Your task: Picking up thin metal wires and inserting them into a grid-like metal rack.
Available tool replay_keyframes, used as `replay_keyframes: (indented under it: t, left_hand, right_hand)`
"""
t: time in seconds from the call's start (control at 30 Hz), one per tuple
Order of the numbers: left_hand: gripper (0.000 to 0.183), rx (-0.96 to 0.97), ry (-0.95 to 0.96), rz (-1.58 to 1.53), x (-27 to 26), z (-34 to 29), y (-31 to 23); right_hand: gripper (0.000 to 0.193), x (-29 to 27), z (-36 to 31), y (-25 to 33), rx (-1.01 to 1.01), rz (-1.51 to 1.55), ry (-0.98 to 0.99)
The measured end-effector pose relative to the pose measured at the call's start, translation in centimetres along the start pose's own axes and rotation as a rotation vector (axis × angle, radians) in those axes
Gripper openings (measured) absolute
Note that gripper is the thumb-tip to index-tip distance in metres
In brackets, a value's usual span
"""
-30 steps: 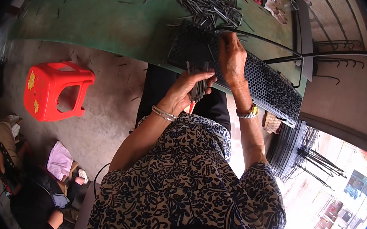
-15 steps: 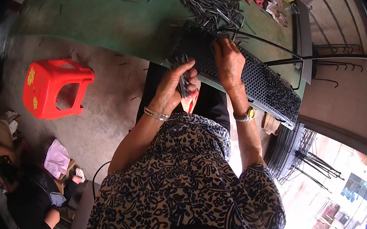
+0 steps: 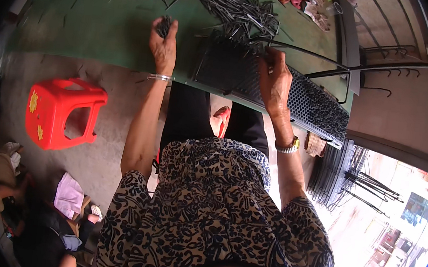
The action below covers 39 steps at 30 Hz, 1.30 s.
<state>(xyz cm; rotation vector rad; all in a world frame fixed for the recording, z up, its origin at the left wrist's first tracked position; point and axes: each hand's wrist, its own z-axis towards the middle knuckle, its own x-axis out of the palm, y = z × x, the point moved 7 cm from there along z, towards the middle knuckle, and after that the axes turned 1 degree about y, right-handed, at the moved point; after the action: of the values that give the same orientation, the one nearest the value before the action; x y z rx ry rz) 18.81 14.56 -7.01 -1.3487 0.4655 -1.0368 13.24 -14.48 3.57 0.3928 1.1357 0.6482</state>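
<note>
My left hand [image 3: 163, 50] is over the green tabletop, closed round a bundle of short, thin dark rods [image 3: 163, 26] whose ends stick up between thumb and fingers. My right hand [image 3: 275, 82] is above the long black perforated tray [image 3: 303, 94], its fingers curled together; whatever they pinch is hidden. Small dark pieces fill the tray's right end, while open holes show in its middle. A loose pile of the same dark rods [image 3: 238, 5] lies just beyond the tray.
The green table [image 3: 94, 32] carries scattered rods at left and cloths [image 3: 315, 11] at far right. Bent black metal bars [image 3: 330, 70] cross above the tray. A red plastic stool [image 3: 44, 110] is on the floor at left. Another person [image 3: 46, 236] sits at lower left.
My left hand has moved away from in front of the tray, out to the left over the table, with the rod bundle. My right hand has shifted slightly right and nearer.
</note>
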Motion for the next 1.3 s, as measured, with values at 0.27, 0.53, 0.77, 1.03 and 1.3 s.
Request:
replay_keyframes:
  t: [0.27,0.53,0.77,1.03,1.3]
  left_hand:
    - [0.028,0.039,0.197,0.358,1.0,-2.0,2.6]
    - [0.014,-0.361,-0.044,-0.305,-0.6,-0.8,2.6]
    - [0.014,-0.873,0.212,-0.938,3.3,-3.9,-0.1]
    - [0.019,-1.08,0.27,-0.945,11.1,-14.4,-5.6]
    - [0.02,-1.014,0.396,-0.584,11.7,-19.1,-6.7]
  right_hand:
    - [0.014,0.1,0.9,-1.0,0.079,0.195,-0.1]
    - [0.012,1.1,0.3,-0.7,-0.123,-0.18,-0.112]
    - [0.023,0.5,0.0,0.2,-0.046,-0.125,-0.059]
    - [0.049,-1.2,-3.0,5.4,-0.151,0.508,-0.211]
    - [0.044,-1.5,-4.9,4.3,-0.082,0.327,-0.265]
